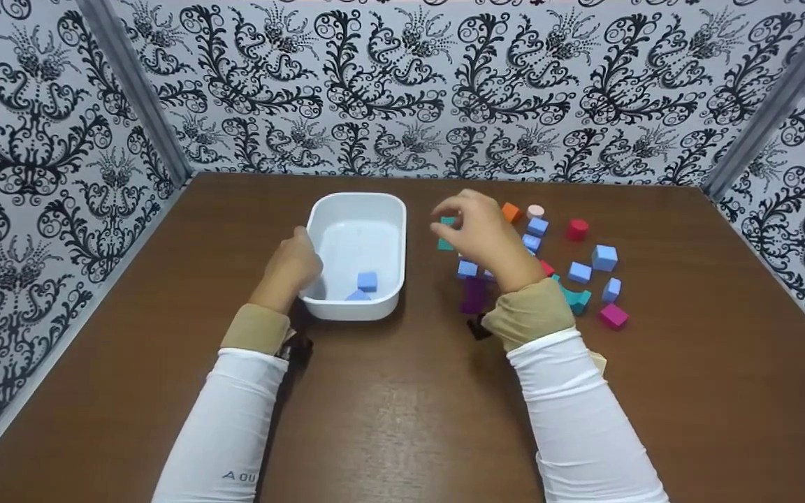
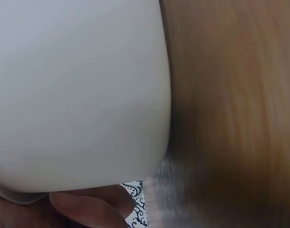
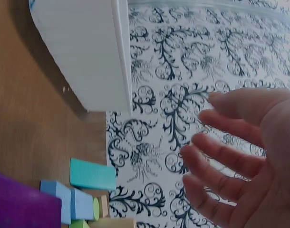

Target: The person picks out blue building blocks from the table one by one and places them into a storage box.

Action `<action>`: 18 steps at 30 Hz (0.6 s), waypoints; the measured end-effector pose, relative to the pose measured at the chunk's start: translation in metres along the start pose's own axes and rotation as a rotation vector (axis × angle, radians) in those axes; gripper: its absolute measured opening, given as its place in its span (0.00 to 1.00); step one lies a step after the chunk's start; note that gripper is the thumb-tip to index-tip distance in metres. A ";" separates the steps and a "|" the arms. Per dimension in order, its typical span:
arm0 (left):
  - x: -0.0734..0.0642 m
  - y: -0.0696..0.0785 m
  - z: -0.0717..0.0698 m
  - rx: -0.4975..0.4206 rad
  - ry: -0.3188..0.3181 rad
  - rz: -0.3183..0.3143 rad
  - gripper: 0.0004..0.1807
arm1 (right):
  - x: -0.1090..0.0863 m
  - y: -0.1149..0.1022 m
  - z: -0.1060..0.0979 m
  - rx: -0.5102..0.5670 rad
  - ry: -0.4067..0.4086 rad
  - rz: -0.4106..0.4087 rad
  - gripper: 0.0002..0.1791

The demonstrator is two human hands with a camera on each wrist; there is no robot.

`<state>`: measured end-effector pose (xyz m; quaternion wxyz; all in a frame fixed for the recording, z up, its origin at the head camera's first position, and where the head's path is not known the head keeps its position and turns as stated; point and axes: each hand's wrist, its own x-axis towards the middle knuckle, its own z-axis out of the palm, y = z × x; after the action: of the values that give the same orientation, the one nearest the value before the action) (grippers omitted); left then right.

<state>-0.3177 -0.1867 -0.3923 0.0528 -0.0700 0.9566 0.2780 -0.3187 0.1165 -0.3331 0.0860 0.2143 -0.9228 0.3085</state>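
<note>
A white plastic tub (image 1: 357,307) stands left of centre, holding a blue cube (image 1: 367,281) and another blue block (image 1: 358,296) near its front end. My left hand (image 1: 293,265) grips the tub's left rim; in the left wrist view its fingers (image 2: 88,209) show beside the tub's wall (image 2: 83,95). Raised over the left edge of the scattered blocks is my right hand (image 1: 476,230), its fingers loosely bent with nothing between them. Below it lie a teal block (image 3: 92,174), blue blocks (image 1: 467,269) and a purple block (image 1: 473,295), partly hidden by the hand and arm.
On the right lie more blocks: a red cylinder (image 1: 577,230), an orange block (image 1: 511,212), a pale pink cylinder (image 1: 535,211), a teal arch (image 1: 576,299) and a magenta block (image 1: 613,316). Patterned walls (image 1: 416,91) border the brown table (image 1: 374,419) at the back and sides.
</note>
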 end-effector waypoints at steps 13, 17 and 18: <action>0.005 -0.003 0.000 -0.016 -0.021 -0.005 0.34 | -0.002 0.028 0.005 -0.124 -0.208 0.220 0.19; 0.005 -0.003 0.001 -0.014 -0.017 -0.004 0.34 | -0.004 0.032 0.008 -0.138 -0.224 0.267 0.18; 0.005 -0.003 0.001 -0.012 -0.014 -0.003 0.34 | -0.005 0.033 0.009 -0.140 -0.225 0.274 0.18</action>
<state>-0.3219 -0.1895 -0.3952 0.0595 -0.0699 0.9544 0.2841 -0.3295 0.1361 -0.3588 -0.0457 0.1130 -0.9664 0.2264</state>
